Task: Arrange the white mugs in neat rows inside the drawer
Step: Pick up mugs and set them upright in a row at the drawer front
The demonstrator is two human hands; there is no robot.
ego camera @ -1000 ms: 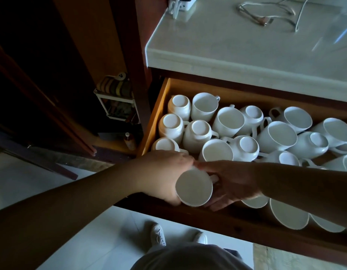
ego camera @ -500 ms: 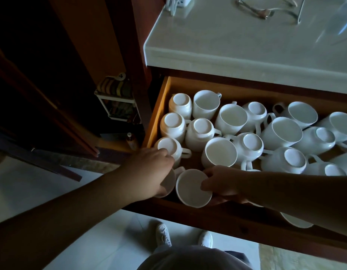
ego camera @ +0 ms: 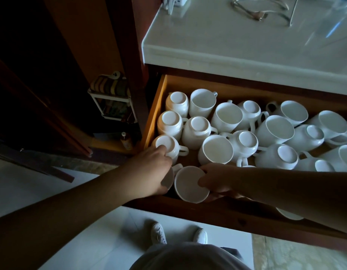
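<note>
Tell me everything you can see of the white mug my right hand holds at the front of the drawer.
The held mug is plain white, ceramic by its look, its round face and pale rim turned up to the camera; no handle shows. It sits at the front edge of the drawer. The right hand curls round its right side. A second mug, gripped by the left hand, stands close on its left.

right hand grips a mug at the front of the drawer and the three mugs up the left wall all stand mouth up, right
Not quite: the head view shows those three mugs standing base up. The right hand does grip a mug at the front of the drawer.
</note>
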